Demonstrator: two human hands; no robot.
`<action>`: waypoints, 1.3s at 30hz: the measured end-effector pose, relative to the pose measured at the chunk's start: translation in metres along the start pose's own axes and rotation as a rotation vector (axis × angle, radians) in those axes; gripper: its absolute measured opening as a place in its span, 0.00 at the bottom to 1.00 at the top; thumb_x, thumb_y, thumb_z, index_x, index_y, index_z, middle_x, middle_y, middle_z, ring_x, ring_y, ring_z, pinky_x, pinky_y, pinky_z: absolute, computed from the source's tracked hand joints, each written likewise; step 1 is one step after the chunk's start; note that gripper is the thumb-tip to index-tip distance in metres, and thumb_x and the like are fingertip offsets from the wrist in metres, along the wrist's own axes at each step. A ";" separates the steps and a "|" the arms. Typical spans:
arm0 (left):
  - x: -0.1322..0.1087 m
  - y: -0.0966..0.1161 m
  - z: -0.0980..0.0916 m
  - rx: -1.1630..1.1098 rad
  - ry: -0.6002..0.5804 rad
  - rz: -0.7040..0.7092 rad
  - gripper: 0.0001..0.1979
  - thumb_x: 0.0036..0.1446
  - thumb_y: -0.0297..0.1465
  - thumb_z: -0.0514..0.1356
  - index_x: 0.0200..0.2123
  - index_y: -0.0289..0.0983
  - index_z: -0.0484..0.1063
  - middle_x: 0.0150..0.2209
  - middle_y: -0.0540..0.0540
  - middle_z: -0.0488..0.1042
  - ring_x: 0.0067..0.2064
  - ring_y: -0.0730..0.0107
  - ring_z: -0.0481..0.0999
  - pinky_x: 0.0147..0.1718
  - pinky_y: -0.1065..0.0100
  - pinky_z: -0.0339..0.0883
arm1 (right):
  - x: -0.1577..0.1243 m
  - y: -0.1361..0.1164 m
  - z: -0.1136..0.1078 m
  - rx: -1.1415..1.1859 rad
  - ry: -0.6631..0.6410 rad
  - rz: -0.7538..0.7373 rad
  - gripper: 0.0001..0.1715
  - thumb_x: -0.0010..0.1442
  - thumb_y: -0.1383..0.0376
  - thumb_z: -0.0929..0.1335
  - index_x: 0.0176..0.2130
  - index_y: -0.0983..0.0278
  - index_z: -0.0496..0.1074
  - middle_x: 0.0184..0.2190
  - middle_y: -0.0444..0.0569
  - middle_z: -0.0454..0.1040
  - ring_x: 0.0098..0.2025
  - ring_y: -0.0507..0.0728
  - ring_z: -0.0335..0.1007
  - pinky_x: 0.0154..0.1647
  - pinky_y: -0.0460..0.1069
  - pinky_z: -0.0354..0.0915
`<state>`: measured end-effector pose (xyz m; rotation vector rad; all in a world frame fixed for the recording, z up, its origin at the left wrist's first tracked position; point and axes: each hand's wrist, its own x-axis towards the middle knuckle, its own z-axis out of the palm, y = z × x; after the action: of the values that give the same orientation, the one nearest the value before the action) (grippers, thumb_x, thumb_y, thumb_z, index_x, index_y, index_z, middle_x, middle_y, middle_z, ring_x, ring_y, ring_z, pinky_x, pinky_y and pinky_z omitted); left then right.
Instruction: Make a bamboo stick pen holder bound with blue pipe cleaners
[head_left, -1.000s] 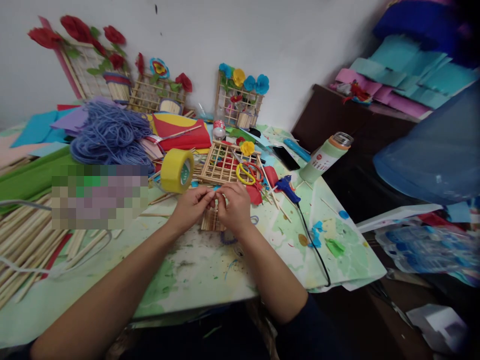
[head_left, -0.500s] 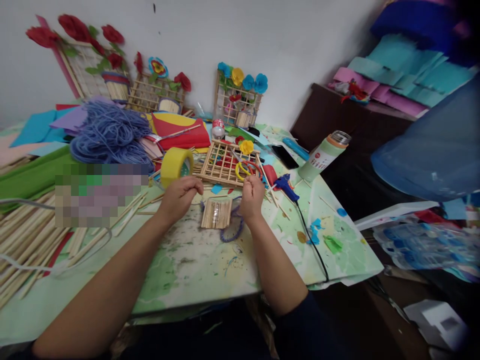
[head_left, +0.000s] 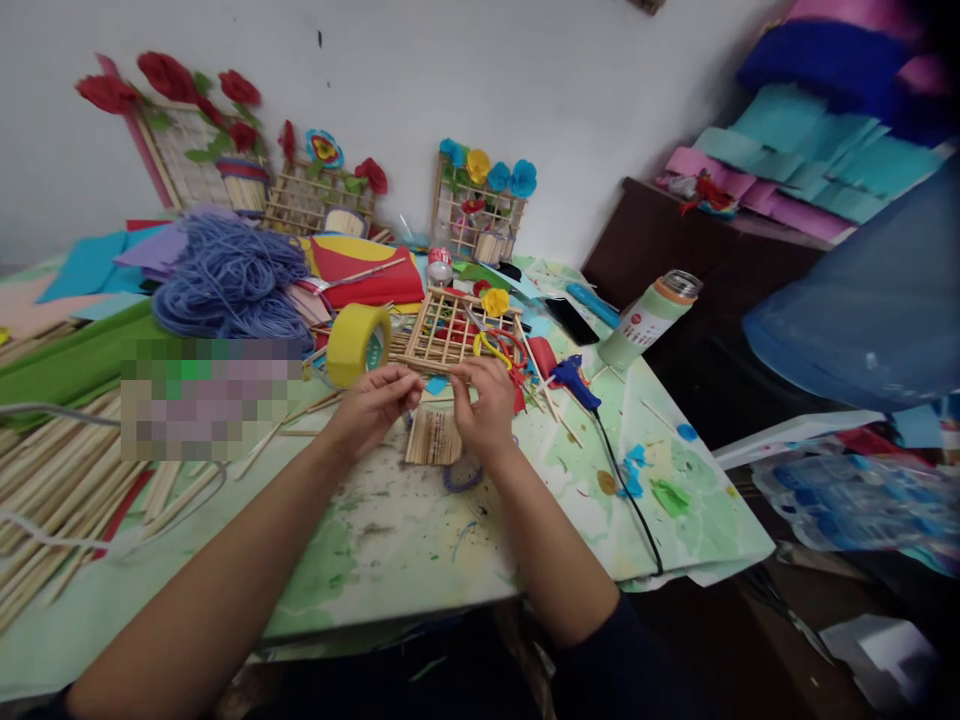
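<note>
My left hand (head_left: pixel 375 402) and my right hand (head_left: pixel 486 403) hover close together over the table, fingers pinched, a short gap between their tips. What they pinch is too thin to make out; it may be a strand of yarn. Just below them lies a small bundle of short wooden sticks (head_left: pixel 433 438) with purple-blue yarn (head_left: pixel 461 474) looping beside it. Beyond the hands sits a wooden lattice frame (head_left: pixel 442 335) with a yellow paper flower and yellow-handled scissors (head_left: pixel 491 347) on it.
A yellow tape roll (head_left: pixel 357 343) stands left of the frame. A blue glue gun (head_left: pixel 574 379) with its black cord lies to the right, near a green bottle (head_left: pixel 646 318). A heap of blue yarn (head_left: pixel 229 277), long sticks (head_left: pixel 52 490) and finished flower frames (head_left: pixel 480 205) fill the back and left.
My hands were together a second ago, drew apart half a second ago, and have now come back near each other above the stick bundle. The camera has tilted slightly.
</note>
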<state>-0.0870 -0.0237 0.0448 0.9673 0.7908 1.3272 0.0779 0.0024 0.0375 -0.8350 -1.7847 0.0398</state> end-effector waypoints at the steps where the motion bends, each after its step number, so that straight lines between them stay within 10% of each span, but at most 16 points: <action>1: -0.001 -0.002 0.003 -0.062 -0.030 -0.038 0.07 0.48 0.32 0.65 0.26 0.33 0.75 0.23 0.49 0.69 0.26 0.77 0.66 0.28 0.75 0.61 | -0.001 -0.003 0.001 -0.004 -0.007 -0.032 0.07 0.61 0.67 0.64 0.36 0.63 0.72 0.35 0.51 0.75 0.41 0.56 0.68 0.45 0.53 0.64; 29: -0.003 -0.012 0.011 0.028 -0.049 -0.106 0.20 0.43 0.45 0.68 0.23 0.34 0.69 0.21 0.52 0.63 0.25 0.77 0.61 0.26 0.73 0.58 | -0.006 -0.016 0.005 0.079 -0.055 0.046 0.04 0.56 0.70 0.64 0.29 0.64 0.69 0.30 0.49 0.73 0.37 0.56 0.67 0.42 0.52 0.63; 34: -0.008 -0.005 0.005 -0.142 -0.287 -0.172 0.41 0.33 0.68 0.50 0.27 0.35 0.72 0.23 0.48 0.63 0.26 0.70 0.63 0.28 0.66 0.62 | -0.003 -0.012 0.002 0.114 0.013 0.166 0.07 0.57 0.67 0.62 0.28 0.63 0.65 0.28 0.48 0.70 0.35 0.55 0.65 0.39 0.51 0.62; 39: -0.010 -0.004 0.002 -0.084 -0.345 -0.245 0.44 0.32 0.70 0.42 0.25 0.35 0.71 0.21 0.46 0.64 0.24 0.69 0.64 0.26 0.64 0.63 | -0.004 -0.024 -0.005 0.145 -0.052 0.082 0.07 0.57 0.67 0.60 0.28 0.62 0.63 0.28 0.48 0.68 0.35 0.55 0.64 0.39 0.52 0.62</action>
<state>-0.0842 -0.0340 0.0410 0.9661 0.5628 0.9420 0.0702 -0.0189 0.0462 -0.8078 -1.7728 0.2441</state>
